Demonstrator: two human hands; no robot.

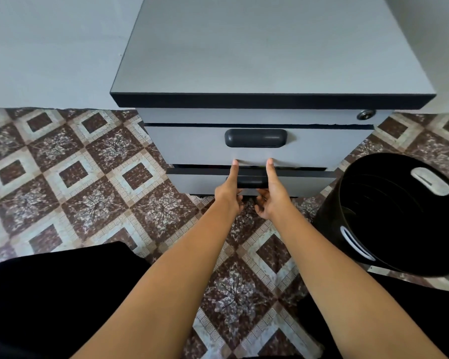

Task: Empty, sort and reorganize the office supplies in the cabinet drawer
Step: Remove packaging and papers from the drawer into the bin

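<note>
Lower drawer point(309, 183) slightly out; its handle point(252, 181) gripped from below by left hand point(227, 194) and right hand point(274, 198), thumbs laid against upper drawer point(187, 146). Bin point(399, 229) stood right of cabinet point(270, 53).

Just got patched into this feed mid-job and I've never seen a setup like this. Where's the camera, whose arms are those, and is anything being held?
No machine here: a person works with bare hands, and the one camera sits on their head, looking down. They face a grey cabinet on a patterned floor. Its lower drawer stands slightly out. The left hand curls its fingers under that drawer's handle, thumb pointing up. The right hand is beside it, thumb across the handle, fingers curled just below; whether they grip is unclear. A black bin stands on the right.
</note>
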